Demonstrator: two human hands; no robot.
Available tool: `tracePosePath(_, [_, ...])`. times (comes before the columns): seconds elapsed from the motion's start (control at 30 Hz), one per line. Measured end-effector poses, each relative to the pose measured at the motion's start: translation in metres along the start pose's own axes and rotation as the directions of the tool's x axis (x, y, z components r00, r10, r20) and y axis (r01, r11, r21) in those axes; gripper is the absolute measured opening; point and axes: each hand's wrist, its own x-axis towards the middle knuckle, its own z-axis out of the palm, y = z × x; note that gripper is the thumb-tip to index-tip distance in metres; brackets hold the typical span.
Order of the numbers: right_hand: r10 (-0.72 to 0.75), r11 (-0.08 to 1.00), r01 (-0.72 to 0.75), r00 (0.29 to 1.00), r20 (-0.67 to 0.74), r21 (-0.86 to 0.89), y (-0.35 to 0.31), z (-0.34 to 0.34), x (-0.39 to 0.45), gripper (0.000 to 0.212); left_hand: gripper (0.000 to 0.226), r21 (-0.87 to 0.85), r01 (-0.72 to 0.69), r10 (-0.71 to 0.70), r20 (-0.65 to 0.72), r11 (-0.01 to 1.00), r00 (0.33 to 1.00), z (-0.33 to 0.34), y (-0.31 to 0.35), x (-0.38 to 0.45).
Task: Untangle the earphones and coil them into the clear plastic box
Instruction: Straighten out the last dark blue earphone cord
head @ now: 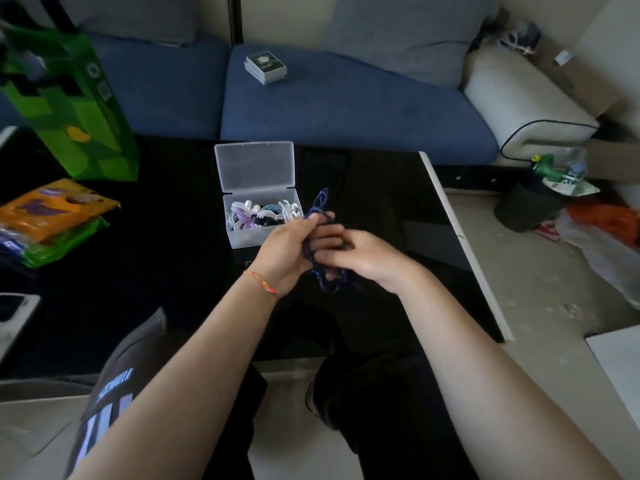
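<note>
Dark blue earphones (320, 249) hang in a loose bundle between both hands above the black table (398, 209), just in front of the clear plastic box (263, 216). Fingers of the left hand (289, 247) curl round the cord's upper part, where a loop sticks up past them, while the right hand (360, 256) pinches the strands lower down with bent fingers. That box stands open, lid tipped back, with white, purple and blue coiled earphones (258, 216) inside it.
</note>
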Motion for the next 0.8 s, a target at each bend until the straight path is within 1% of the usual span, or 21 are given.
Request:
tracePosePath(0.03, [0.016,0.997,-0.017,1.0,-0.007,-0.081,0.006,-0.001,-0.003,0.028,0.027,0.044,0.018,-0.016,-0.052,0.999,0.999,-0.001,-0.002,-0.002])
tracePosePath(0.07, [0.035,0.989,-0.041,0.998,-0.045,-0.143,0.011,-0.003,-0.006,0.026,0.028,0.104,0.038,-0.026,-0.122,0.994,0.992,-0.004,-0.007,-0.004])
tracePosePath(0.13, [0.057,0.978,-0.087,0.986,-0.158,-0.19,0.013,-0.009,-0.009,0.022,0.029,0.26,0.083,-0.009,-0.274,0.962,0.962,-0.017,-0.016,-0.003])
tracePosePath(0.2, [0.071,0.98,-0.112,0.968,-0.241,-0.162,0.012,-0.018,-0.013,0.021,0.026,0.443,0.148,0.029,-0.368,0.884,0.929,-0.031,-0.023,0.0])
tracePosePath(0.23, [0.075,0.986,-0.109,0.966,-0.249,-0.126,0.012,-0.023,-0.014,0.02,0.023,0.53,0.183,0.05,-0.395,0.828,0.917,-0.037,-0.025,0.002])
tracePosePath(0.3, [0.073,0.996,-0.08,0.974,-0.217,-0.023,0.012,-0.031,-0.015,0.017,0.019,0.66,0.23,0.114,-0.434,0.715,0.894,-0.044,-0.026,0.007])
tracePosePath(0.33, [0.058,0.998,-0.055,0.98,-0.189,0.022,0.012,-0.033,-0.014,0.02,0.014,0.678,0.234,0.131,-0.441,0.697,0.888,-0.043,-0.025,0.009])
tracePosePath(0.37, [0.036,0.999,-0.03,0.982,-0.185,0.037,0.014,-0.035,-0.012,0.026,0.014,0.687,0.229,0.133,-0.431,0.69,0.892,-0.041,-0.024,0.008])
tracePosePath(0.4, [0.015,1.0,-0.011,0.979,-0.203,0.019,0.015,-0.037,-0.011,0.029,0.034,0.702,0.194,0.145,-0.392,0.686,0.909,-0.038,-0.024,0.008])
tracePosePath(0.43, [-0.008,1.0,0.005,0.975,-0.223,-0.013,0.016,-0.038,-0.009,0.029,0.052,0.721,0.131,0.162,-0.322,0.68,0.933,-0.035,-0.025,0.007])
tracePosePath(0.47, [-0.029,0.999,0.021,0.974,-0.223,-0.039,0.016,-0.038,-0.008,0.027,0.058,0.742,0.039,0.198,-0.228,0.669,0.953,-0.032,-0.026,0.007])
tracePosePath(0.5, [-0.047,0.998,0.038,0.981,-0.19,-0.053,0.015,-0.037,-0.007,0.024,0.057,0.756,-0.066,0.231,-0.115,0.652,0.966,-0.026,-0.025,0.004])
tracePosePath(0.57, [-0.069,0.996,0.065,0.995,-0.077,-0.054,0.012,-0.034,-0.006,0.021,0.058,0.787,-0.246,0.27,0.106,0.565,0.957,-0.018,-0.027,0.003])
tracePosePath(0.6, [-0.068,0.996,0.066,0.997,-0.033,-0.058,0.01,-0.032,-0.006,0.02,0.059,0.797,-0.299,0.265,0.181,0.525,0.947,-0.016,-0.03,0.003])
tracePosePath(0.63, [-0.064,0.996,0.063,0.998,-0.01,-0.064,0.008,-0.031,-0.007,0.018,0.056,0.801,-0.32,0.251,0.218,0.506,0.943,-0.015,-0.034,0.004])
tracePosePath(0.67, [-0.06,0.996,0.059,0.998,-0.012,-0.069,0.007,-0.03,-0.006,0.017,0.047,0.812,-0.312,0.247,0.213,0.494,0.945,-0.016,-0.036,0.006])
tracePosePath(0.73, [-0.07,0.993,0.061,0.994,-0.089,-0.102,0.006,-0.03,-0.004,0.013,0.019,0.841,-0.241,0.245,0.134,0.484,0.96,-0.018,-0.037,0.01])
tracePosePath(0.77, [-0.082,0.989,0.062,0.986,-0.146,-0.136,0.007,-0.031,-0.003,0.01,0.01,0.844,-0.206,0.241,0.094,0.495,0.966,-0.018,-0.035,0.01])
tracePosePath(0.8, [-0.092,0.984,0.058,0.976,-0.199,-0.171,0.008,-0.034,-0.001,0.009,0.008,0.837,-0.177,0.242,0.055,0.518,0.969,-0.017,-0.032,0.011])
